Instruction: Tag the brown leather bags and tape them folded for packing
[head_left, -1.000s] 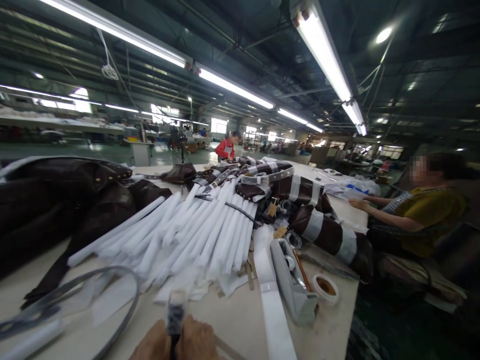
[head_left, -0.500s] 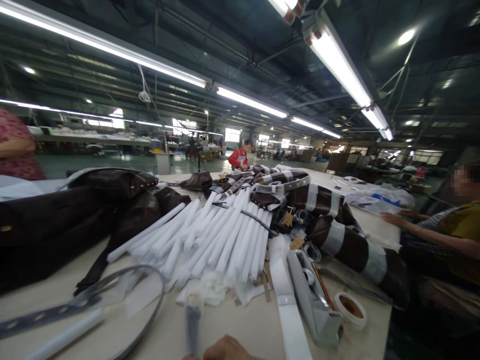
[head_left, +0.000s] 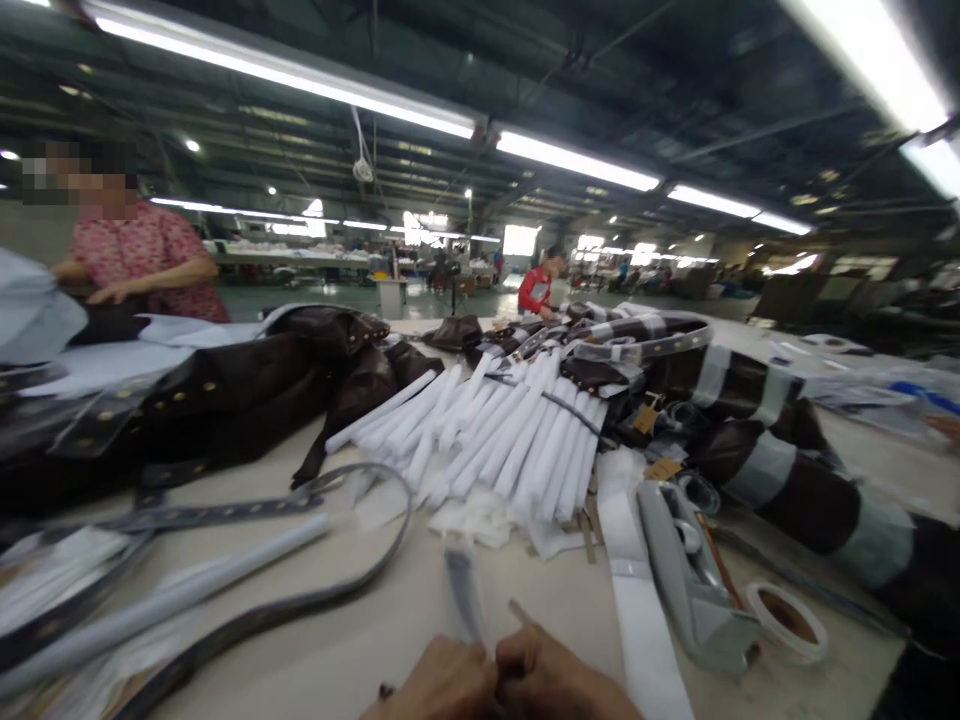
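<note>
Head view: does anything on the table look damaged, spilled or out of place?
Nothing stands out. The white rolls lie heaped loosely, and the tape roll sits near the table edge. Both hands pinch a blurred strap end.

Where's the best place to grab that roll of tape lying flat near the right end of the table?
Take the tape roll by its outer rim, coming straight down from above. It lies flat with its open core facing up, so fingers can pinch across the ring or hook into the hole. Approach from its near right side; the grey dispenser crowds its left.
</note>
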